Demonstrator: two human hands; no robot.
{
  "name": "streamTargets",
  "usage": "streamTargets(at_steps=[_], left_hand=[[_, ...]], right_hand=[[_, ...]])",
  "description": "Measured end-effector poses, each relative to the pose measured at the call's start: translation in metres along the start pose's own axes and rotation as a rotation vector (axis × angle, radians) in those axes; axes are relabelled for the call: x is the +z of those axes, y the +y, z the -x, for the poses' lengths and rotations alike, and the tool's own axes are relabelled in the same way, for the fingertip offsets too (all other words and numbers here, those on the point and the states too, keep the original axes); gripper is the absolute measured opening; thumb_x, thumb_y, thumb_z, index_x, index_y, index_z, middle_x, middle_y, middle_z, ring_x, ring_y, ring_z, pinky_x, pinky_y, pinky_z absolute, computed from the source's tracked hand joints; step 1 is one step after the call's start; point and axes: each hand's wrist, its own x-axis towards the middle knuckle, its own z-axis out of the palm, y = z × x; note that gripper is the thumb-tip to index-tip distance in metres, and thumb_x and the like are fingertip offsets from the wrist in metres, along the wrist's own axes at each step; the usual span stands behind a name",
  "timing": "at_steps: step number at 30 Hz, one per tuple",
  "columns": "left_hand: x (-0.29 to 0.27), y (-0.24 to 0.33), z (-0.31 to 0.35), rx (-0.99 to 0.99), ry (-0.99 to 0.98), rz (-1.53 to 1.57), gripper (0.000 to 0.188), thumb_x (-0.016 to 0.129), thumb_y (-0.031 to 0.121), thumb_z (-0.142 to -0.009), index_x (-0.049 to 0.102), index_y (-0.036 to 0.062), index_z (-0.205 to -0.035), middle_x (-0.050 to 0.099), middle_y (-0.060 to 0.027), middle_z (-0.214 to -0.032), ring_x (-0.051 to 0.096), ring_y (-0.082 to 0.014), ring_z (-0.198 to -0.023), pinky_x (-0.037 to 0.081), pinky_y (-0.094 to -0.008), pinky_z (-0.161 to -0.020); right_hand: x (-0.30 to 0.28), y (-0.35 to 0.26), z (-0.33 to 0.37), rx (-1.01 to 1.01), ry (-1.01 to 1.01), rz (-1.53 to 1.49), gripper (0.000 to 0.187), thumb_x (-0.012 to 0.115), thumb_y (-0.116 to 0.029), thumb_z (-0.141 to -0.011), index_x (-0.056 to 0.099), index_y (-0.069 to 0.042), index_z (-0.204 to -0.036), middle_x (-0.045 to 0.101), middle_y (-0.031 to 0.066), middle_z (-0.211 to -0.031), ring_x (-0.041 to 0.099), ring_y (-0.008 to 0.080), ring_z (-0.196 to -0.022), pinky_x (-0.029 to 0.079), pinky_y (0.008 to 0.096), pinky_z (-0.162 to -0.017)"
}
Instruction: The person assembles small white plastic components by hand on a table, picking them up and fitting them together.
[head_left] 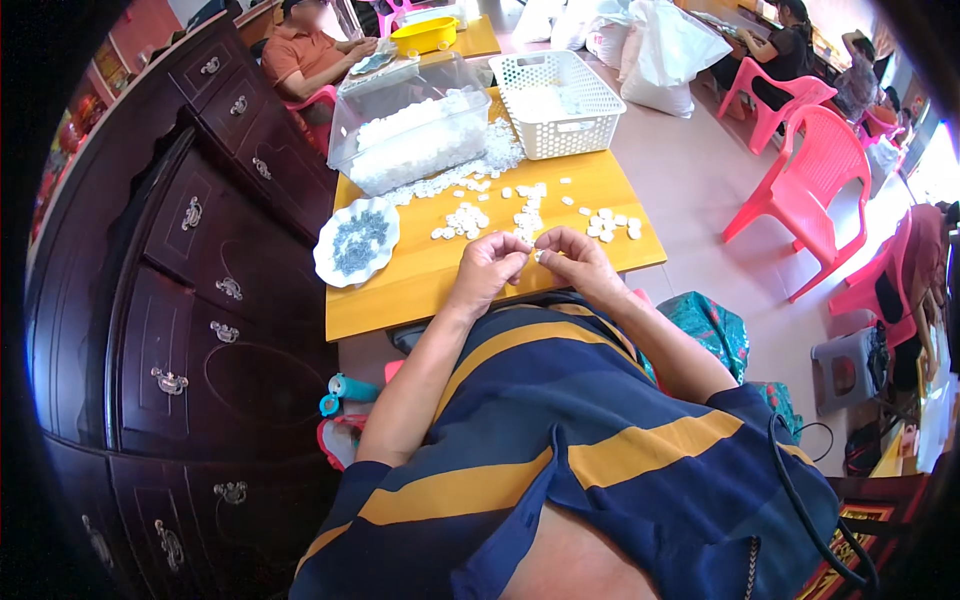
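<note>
Over the near edge of the yellow table (pixel 400 310), my two hands meet fingertip to fingertip. My right hand (pixel 582 266) is closed in a pinch on a small white piece (pixel 538 255). Thumb and forefinger of my left hand (pixel 487 270) press together beside it; whatever they hold is too small to make out. Just beyond the fingers lie loose piles of similar small white pieces (pixel 466 221), with more to the right (pixel 606 225). A white scalloped plate (pixel 325 252) at the left holds thin dark bits (pixel 358 241).
A clear plastic bin (pixel 352 158) full of white pieces and a white perforated basket (pixel 575 142) stand at the table's far side. A dark wooden cabinet (pixel 190 300) borders the left. Pink chairs (pixel 825 160) stand at the right. Another person (pixel 300 65) sits beyond the bin.
</note>
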Motion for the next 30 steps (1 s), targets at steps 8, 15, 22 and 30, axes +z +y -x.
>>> streamTargets(at_steps=[8, 15, 22, 30], left_hand=[[0.003, -0.001, -0.001, 0.031, -0.018, -0.006, 0.004, 0.064, 0.003, -0.089, 0.065, 0.004, -0.092, 0.063, 0.0007, -0.077, 0.054, -0.0051, -0.06, 0.047, -0.0206, -0.056], [0.008, -0.004, 0.0, 0.161, 0.027, -0.115, 0.01, 0.062, 0.002, -0.089, 0.066, 0.0041, -0.099, 0.063, 0.0026, -0.08, 0.052, -0.0027, -0.063, 0.044, -0.0202, -0.056], [0.004, -0.008, 0.001, 0.141, 0.054, -0.134, 0.009, 0.061, -0.002, -0.087, 0.068, 0.0009, -0.092, 0.068, 0.0, -0.082, 0.059, -0.0038, -0.07, 0.048, -0.0199, -0.064], [0.006, -0.004, -0.002, 0.128, 0.039, -0.055, 0.008, 0.064, 0.006, -0.091, 0.068, 0.0043, -0.097, 0.065, 0.001, -0.079, 0.053, -0.0043, -0.062, 0.045, -0.0204, -0.057]], right_hand=[[0.001, 0.006, -0.005, 0.005, 0.036, -0.055, 0.013, 0.067, -0.012, -0.094, 0.064, -0.007, -0.106, 0.059, -0.0049, -0.08, 0.048, 0.0033, -0.062, 0.039, 0.0189, -0.056], [0.004, 0.014, -0.006, 0.078, 0.047, -0.107, 0.016, 0.068, -0.015, -0.093, 0.065, -0.005, -0.106, 0.064, -0.0031, -0.083, 0.052, 0.004, -0.063, 0.042, 0.0191, -0.056], [0.008, 0.012, -0.004, -0.016, 0.079, 0.133, 0.021, 0.069, -0.02, -0.093, 0.07, -0.001, -0.102, 0.064, -0.0008, -0.079, 0.055, 0.0063, -0.061, 0.045, 0.0228, -0.055], [0.006, 0.01, -0.005, -0.038, 0.105, 0.179, 0.023, 0.068, -0.024, -0.095, 0.068, -0.002, -0.097, 0.068, 0.0025, -0.077, 0.056, 0.0063, -0.059, 0.046, 0.0225, -0.054]])
